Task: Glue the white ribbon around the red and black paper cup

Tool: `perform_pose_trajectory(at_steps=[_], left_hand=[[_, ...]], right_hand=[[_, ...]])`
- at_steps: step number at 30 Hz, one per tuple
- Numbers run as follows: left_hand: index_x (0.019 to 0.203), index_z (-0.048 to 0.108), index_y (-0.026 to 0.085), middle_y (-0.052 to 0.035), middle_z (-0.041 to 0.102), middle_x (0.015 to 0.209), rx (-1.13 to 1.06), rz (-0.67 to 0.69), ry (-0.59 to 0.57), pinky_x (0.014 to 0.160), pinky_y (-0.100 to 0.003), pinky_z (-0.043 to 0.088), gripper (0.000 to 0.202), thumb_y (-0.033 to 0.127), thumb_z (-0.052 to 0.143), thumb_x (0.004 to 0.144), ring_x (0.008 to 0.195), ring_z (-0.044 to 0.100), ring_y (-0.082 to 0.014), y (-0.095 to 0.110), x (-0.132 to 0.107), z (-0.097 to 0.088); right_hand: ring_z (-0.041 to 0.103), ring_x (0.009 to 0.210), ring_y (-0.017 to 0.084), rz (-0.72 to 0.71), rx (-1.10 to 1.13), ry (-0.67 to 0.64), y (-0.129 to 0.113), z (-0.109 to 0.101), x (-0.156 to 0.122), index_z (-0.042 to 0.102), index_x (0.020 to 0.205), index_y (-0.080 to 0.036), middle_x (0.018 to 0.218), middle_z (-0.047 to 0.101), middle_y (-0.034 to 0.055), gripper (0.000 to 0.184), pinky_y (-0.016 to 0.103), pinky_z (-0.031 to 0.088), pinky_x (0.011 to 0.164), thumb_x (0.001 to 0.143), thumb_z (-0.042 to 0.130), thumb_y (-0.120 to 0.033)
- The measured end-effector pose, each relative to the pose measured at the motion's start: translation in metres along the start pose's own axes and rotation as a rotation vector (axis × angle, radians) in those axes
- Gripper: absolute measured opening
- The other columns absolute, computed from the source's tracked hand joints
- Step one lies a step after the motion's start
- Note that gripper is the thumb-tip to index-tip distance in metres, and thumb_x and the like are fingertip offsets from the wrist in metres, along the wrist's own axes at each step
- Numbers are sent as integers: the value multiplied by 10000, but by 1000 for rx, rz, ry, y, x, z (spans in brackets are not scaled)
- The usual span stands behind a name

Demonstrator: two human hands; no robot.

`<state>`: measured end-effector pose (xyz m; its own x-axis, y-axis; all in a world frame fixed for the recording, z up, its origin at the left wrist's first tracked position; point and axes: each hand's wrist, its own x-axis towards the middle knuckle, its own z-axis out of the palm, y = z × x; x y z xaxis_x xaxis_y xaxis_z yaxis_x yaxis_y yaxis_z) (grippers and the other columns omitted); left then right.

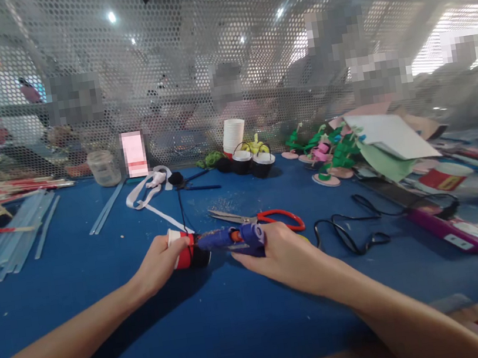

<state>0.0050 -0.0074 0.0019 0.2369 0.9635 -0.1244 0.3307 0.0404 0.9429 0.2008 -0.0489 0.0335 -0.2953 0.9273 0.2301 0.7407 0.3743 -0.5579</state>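
Note:
My left hand [155,265] grips a small paper cup [182,258], red and white with black yarn wrapped round one end. The cup lies tilted on its side. A blue glue gun [225,238] is in my right hand [287,255], its nozzle end touching or very near the black part of the cup. A black strand [181,208] runs from the cup to a black ball of yarn [175,179] further back. White ribbon [159,211] trails down toward the cup. Just behind the glue gun lie open scissors [280,216] with red handles.
Clear glue sticks [19,230] lie at left near a plastic jar [104,168]. At the back stand stacked white cups [233,135] and two black-and-white cups [243,162] with handles. Green craft figures [341,150], a black cable [349,234] and a purple power strip [455,228] occupy the right.

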Motion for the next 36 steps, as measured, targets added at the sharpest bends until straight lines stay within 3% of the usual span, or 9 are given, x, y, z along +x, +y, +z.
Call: perform_pose_trajectory(at_steps=[7,23,31,36], left_hand=[[557,492,130,64,361,452,-54,-16,-30,449,-205,208,254,358,443,658,441,290,-74,2,0,0],[571,526,108,42,459,463,-181,-42,-30,470,-208,263,240,334,485,639,450,376,-81,2,-2,2],[574,513,122,43,452,481,-150,-40,-42,469,-201,262,238,340,465,655,459,377,-84,0,0,2],[550,467,139,64,346,451,-26,6,-20,440,-201,208,262,366,430,675,429,289,-72,-2,0,2]], right_hand=[[381,422,72,-8,-10,-26,-6,-2,-3,516,587,-164,482,495,-32,92,181,297,421,667,491,-200],[425,446,83,-83,-102,-28,-7,0,-5,497,593,-174,519,509,-23,71,189,293,440,664,503,-164],[424,448,85,-76,-89,-42,-8,-1,-6,499,604,-174,521,511,-22,68,192,300,444,669,488,-158],[417,450,83,-38,-20,-10,-4,-2,-2,493,595,-169,518,514,-24,84,189,311,441,677,478,-174]])
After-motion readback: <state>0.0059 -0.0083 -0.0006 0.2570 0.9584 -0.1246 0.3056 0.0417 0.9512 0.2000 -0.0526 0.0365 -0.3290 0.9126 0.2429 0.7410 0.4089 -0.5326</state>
